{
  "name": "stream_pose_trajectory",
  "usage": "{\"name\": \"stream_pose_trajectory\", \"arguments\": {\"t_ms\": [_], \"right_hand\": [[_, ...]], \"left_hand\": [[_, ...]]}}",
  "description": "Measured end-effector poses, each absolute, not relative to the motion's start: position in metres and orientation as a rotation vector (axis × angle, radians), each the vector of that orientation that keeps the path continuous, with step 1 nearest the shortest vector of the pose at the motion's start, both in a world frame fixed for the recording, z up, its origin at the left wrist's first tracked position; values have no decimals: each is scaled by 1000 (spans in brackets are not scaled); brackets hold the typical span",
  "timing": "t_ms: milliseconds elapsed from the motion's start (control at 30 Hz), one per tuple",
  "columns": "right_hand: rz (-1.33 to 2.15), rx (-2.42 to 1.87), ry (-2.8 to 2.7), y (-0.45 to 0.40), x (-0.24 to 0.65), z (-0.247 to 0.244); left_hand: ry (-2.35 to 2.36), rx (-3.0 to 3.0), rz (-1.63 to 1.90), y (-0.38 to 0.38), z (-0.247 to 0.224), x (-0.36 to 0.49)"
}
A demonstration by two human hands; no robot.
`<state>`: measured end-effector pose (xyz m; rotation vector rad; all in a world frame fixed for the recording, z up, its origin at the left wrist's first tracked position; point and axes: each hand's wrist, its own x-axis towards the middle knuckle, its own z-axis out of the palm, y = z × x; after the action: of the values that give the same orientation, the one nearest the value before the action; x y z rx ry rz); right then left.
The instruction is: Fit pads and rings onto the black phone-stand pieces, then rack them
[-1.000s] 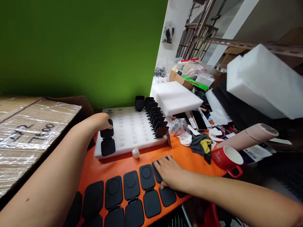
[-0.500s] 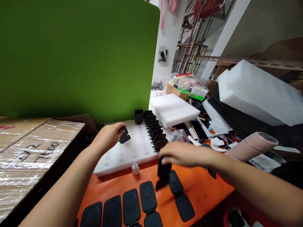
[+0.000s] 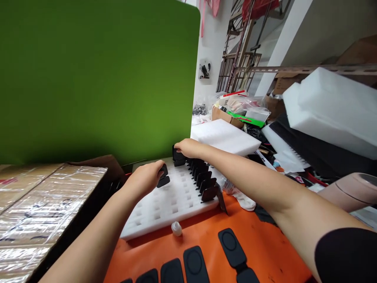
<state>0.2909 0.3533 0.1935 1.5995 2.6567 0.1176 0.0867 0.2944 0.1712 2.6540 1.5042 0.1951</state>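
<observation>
White foam tray (image 3: 173, 196), left hand (image 3: 145, 179) gripping black pad (image 3: 163, 177), right hand (image 3: 188, 148) pinching far-edge pad (image 3: 178, 156)

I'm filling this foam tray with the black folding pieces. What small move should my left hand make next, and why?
Probably lower the black piece in your left hand into an open slot of the white foam tray, beside the standing row. It hangs just above empty slots, while the right hand is at the far-end piece.

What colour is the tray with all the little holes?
White; the foam tray shows best in the head view.
</observation>
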Motion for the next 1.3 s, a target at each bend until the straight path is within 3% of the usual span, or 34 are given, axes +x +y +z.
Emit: {"name": "stream_pose_trajectory", "arguments": {"t_ms": [300, 600, 833, 1000, 1100, 1200, 1300], "right_hand": [[-114, 1579, 2545, 373, 275, 167], [-104, 1761, 2710, 337, 299, 200], [-135, 1813, 2624, 327, 316, 191], [-189, 1890, 2956, 260, 329, 197], [-432, 1833, 2937, 186, 346, 185], [-725, 1754, 2583, 121, 363, 143], [-760, 1678, 2338, 86, 367, 91]], "left_hand": [[1476, 2654, 271, 323, 180, 108], [1356, 2742, 279, 346, 169, 149], [1257, 2788, 108, 367, 146, 169], [1228, 2764, 90, 373, 129, 179], [1300, 2731, 200, 359, 139, 169], [1457, 2680, 428, 312, 152, 142], [1503, 2535, 990, 230, 145, 115]]}}
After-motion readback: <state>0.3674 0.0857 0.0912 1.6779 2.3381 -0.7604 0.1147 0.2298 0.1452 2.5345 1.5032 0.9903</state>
